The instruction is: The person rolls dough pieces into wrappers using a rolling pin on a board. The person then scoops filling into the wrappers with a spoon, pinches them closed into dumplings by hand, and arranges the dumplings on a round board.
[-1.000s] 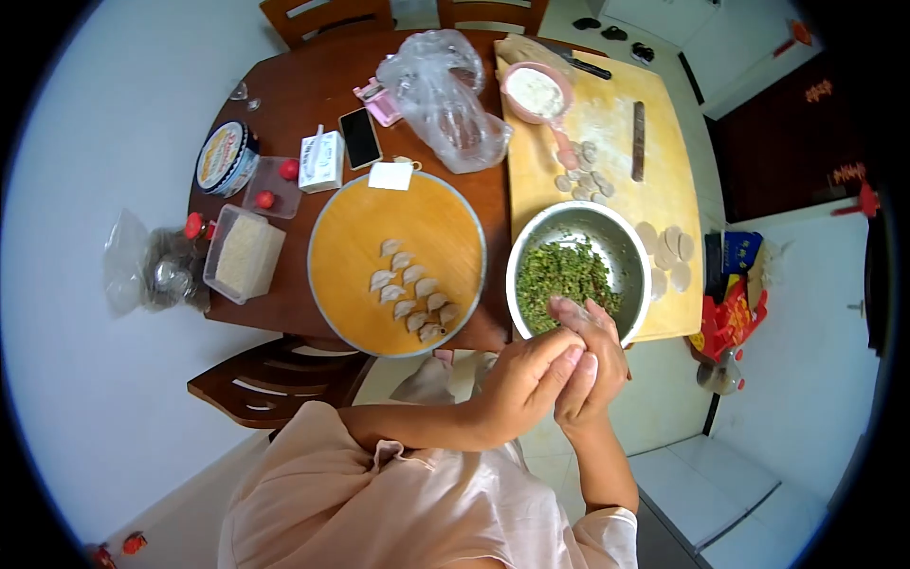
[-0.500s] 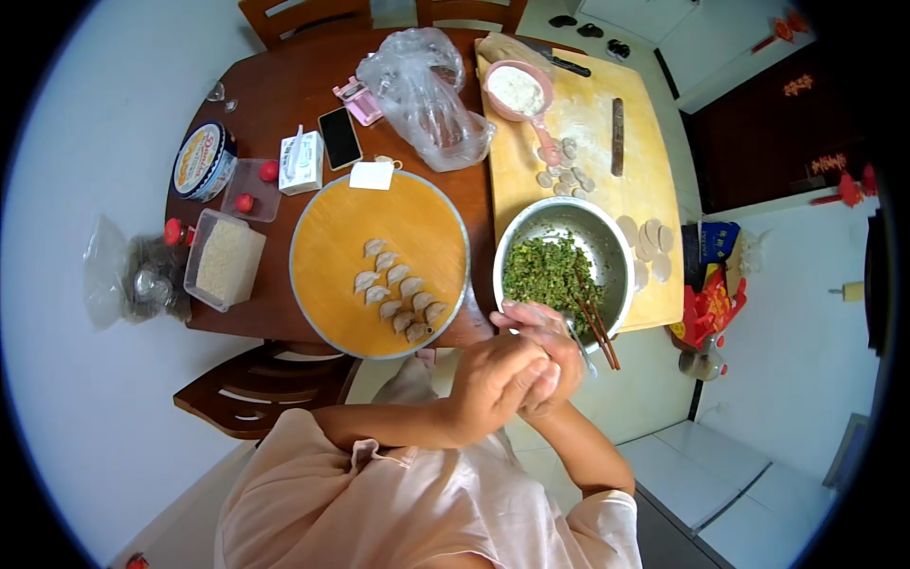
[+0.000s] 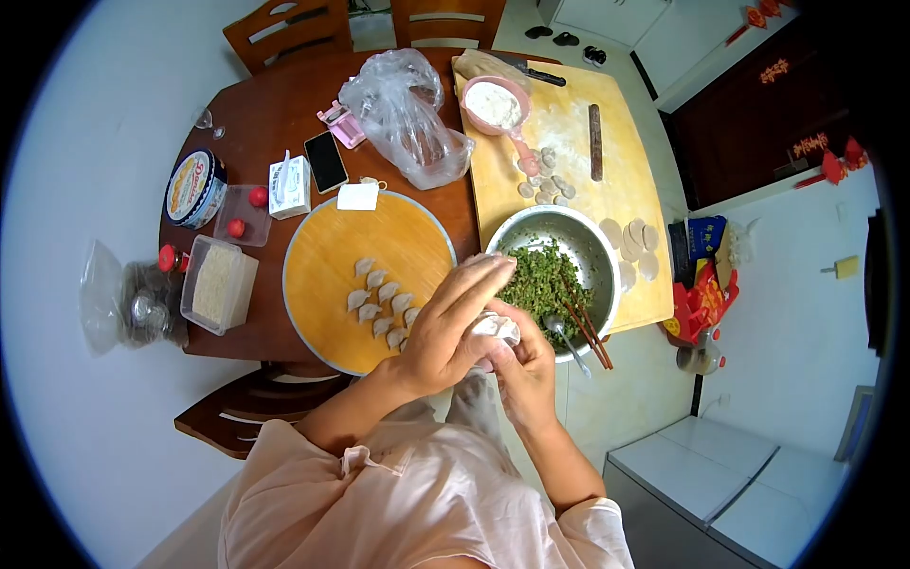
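Between my hands, at the near edge of the metal bowl, is a pale dumpling (image 3: 498,328). My left hand (image 3: 453,322) has its thumb at the dumpling and its fingers stretched forward. My right hand (image 3: 524,372) is curled about the dumpling's other side. The metal bowl (image 3: 599,261) holds chopped green filling (image 3: 536,282), with chopsticks (image 3: 591,337) and a spoon (image 3: 567,341) leaning on its rim. On the round board (image 3: 327,247) to the left lie several folded dumplings (image 3: 370,311), partly hidden by my left hand and forearm.
Dough wrappers (image 3: 633,237), small dough pieces (image 3: 547,180), a rolling pin (image 3: 595,142), a pink scoop of flour (image 3: 495,104) and a knife (image 3: 545,78) lie on the floured board (image 3: 626,114). A plastic bag (image 3: 403,114), phone (image 3: 326,161), tissue box (image 3: 289,187) and rice container (image 3: 220,289) stand left.
My clasped hands have moved left and forward and come apart somewhat, so the dumpling between them now shows. The whole view has shifted slightly.
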`<act>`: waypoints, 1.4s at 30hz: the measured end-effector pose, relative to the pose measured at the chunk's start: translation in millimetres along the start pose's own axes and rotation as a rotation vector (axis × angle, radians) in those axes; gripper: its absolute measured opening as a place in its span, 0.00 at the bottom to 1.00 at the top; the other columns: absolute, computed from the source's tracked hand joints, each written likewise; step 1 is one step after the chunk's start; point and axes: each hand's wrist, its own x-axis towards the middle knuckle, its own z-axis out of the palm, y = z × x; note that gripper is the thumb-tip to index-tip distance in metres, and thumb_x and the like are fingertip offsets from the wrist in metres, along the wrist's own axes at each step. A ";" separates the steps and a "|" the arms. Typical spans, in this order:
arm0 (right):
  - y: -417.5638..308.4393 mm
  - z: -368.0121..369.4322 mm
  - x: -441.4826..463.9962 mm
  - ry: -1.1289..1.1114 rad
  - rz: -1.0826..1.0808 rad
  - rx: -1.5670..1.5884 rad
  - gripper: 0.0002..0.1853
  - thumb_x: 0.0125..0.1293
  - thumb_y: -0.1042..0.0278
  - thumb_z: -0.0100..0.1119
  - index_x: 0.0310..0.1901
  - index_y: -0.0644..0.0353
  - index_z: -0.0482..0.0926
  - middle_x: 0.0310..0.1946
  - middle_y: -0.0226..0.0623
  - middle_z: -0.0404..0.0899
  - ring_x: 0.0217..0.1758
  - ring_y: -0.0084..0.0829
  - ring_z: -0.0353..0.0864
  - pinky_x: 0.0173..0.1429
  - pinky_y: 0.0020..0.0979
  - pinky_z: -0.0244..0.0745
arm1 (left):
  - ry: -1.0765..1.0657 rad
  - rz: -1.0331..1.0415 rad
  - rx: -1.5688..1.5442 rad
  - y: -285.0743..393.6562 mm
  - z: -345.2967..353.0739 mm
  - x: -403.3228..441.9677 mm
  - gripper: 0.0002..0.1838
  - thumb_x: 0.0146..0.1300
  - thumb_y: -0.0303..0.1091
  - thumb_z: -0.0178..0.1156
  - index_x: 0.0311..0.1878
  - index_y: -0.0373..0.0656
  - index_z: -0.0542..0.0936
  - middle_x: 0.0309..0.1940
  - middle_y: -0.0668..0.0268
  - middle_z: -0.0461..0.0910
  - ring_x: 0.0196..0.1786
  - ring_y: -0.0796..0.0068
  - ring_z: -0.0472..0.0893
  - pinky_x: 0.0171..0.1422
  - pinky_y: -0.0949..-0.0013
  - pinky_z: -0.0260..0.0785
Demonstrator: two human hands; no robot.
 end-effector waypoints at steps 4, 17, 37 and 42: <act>10.6 -0.4 -3.2 0.068 -0.104 -0.008 0.22 0.69 0.71 0.55 0.63 0.68 0.67 0.52 0.35 0.74 0.53 0.23 0.74 0.57 0.26 0.72 | -0.068 0.009 0.046 -0.8 0.6 -10.5 0.24 0.69 0.36 0.47 0.62 0.28 0.70 0.61 0.46 0.71 0.65 0.47 0.69 0.71 0.51 0.56; 12.9 11.8 -7.6 0.088 0.001 0.238 0.20 0.71 0.71 0.53 0.62 0.65 0.68 0.55 0.36 0.74 0.54 0.25 0.77 0.60 0.30 0.75 | 0.179 -0.090 -0.005 18.2 7.5 -19.4 0.20 0.71 0.35 0.49 0.57 0.29 0.75 0.58 0.45 0.75 0.63 0.48 0.73 0.72 0.53 0.57; 97.4 -4.2 27.1 -0.136 0.024 -0.452 0.23 0.64 0.78 0.57 0.62 0.66 0.69 0.55 0.44 0.75 0.53 0.30 0.78 0.51 0.25 0.76 | 0.048 -0.297 0.321 -43.0 -54.0 -94.2 0.07 0.55 0.25 0.65 0.38 0.36 0.84 0.41 0.56 0.81 0.40 0.61 0.81 0.44 0.67 0.73; 125.1 -39.4 29.3 -0.032 0.005 -0.544 0.25 0.63 0.78 0.57 0.62 0.66 0.68 0.57 0.48 0.74 0.57 0.36 0.78 0.60 0.32 0.73 | 0.290 -0.496 0.573 -132.0 -100.6 -158.6 0.04 0.58 0.23 0.62 0.35 0.32 0.82 0.37 0.56 0.82 0.38 0.61 0.82 0.43 0.68 0.74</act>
